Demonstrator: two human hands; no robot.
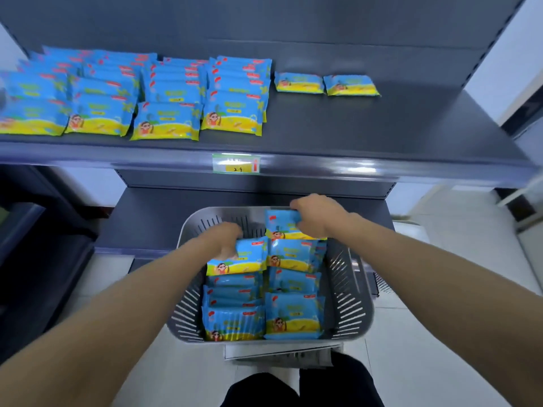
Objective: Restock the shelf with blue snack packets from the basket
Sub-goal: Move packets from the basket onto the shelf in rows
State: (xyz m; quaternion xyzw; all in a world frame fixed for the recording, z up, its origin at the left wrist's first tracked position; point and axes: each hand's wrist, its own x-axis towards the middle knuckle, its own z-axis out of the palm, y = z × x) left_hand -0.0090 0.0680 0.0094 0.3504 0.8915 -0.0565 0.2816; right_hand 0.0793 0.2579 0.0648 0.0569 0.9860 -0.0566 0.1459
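Basket [362, 292] of blue packets [293, 315] sits below the shelf [367, 133]. Left hand [224, 240] curls its fingers round the left stack's top packet [245, 259]; right hand [318, 215] grips the far packet [280, 227] on the right. Stocked rows [164, 113] fill the shelf's left, two loose packets [299, 82] beside them.

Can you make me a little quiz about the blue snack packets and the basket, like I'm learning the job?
1. True or false: in the basket, the left hand grips a near packet and the right hand grips a far packet.
2. On the shelf, the two lone packets lie: A) right of the stacked rows; B) left of them; C) on top of them.
3. Fill in: the basket's packets lie in ___ columns.
Key: 1 true; 2 A; 3 two.
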